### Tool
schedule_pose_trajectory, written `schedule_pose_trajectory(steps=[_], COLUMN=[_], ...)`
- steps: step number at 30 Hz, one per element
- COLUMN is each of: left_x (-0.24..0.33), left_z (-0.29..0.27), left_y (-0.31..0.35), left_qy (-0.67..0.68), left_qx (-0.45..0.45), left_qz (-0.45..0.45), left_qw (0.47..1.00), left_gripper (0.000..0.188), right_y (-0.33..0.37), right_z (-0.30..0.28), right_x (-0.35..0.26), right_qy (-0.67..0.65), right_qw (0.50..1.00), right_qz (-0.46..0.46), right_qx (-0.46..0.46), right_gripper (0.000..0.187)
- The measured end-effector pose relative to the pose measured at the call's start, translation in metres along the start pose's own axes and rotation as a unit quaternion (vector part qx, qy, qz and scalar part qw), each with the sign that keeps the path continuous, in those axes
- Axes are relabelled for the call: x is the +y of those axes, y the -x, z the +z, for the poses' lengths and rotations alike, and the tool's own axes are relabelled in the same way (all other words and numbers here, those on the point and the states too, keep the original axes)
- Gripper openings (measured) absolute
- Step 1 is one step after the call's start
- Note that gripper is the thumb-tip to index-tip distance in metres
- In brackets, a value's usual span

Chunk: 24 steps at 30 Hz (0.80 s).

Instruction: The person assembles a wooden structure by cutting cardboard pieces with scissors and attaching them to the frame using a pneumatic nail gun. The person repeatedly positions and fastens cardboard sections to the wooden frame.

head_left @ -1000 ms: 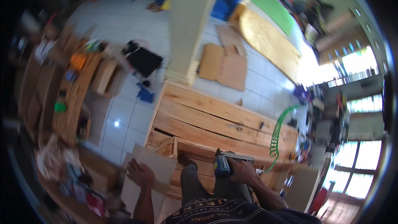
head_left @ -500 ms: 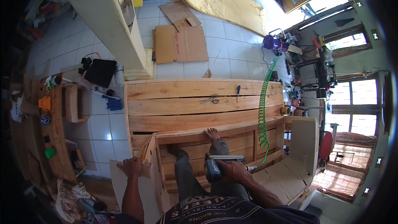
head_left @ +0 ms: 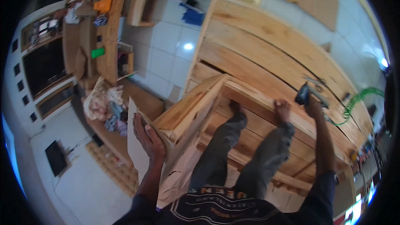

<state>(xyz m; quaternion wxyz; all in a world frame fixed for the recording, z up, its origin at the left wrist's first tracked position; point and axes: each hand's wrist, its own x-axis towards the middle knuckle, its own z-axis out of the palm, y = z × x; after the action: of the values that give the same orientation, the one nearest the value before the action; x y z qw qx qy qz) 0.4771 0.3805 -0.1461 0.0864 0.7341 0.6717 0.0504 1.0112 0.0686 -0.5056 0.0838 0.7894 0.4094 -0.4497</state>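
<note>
Head view, looking down past the person's knees and bare feet. Left hand (head_left: 148, 139), at about 8 o'clock, lies flat with fingers spread against a pale thin board (head_left: 134, 150), pressing it to the end of a wooden box frame (head_left: 196, 108) near the picture's centre. Right hand (head_left: 312, 106), at about 3 o'clock, is clenched around the grip of a dark nail gun (head_left: 304, 93), whose nose meets the frame's far rail. A green coiled air hose (head_left: 354, 100) runs from the tool toward 3 o'clock. Both feet rest on that rail. Long wooden planks (head_left: 266, 46) lie beyond, from 12 to 3 o'clock. A cluttered wooden shelf (head_left: 104, 29) stands at 10 o'clock on the white tiled floor (head_left: 166, 50).
</note>
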Motion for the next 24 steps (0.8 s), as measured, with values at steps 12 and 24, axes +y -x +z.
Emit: schedule_pose_trajectory(steps=[12,24], left_x=[-0.058,0.016], left_z=[-0.006,-0.002], left_y=[0.007,0.042], left_qy=[0.157,-0.012], left_qx=[0.074,0.21], left_qz=[-0.104,-0.068], left_qw=[0.979,0.975], left_gripper=[0.053,0.033], right_y=[-0.154,-0.158], right_z=[0.093,0.072], right_x=[-0.134,0.21], right_qy=[0.002,0.148], right_qw=[0.959,0.955], right_qz=[-0.256,-0.137], right_qx=[0.118,0.219], right_gripper=[0.045,0.041])
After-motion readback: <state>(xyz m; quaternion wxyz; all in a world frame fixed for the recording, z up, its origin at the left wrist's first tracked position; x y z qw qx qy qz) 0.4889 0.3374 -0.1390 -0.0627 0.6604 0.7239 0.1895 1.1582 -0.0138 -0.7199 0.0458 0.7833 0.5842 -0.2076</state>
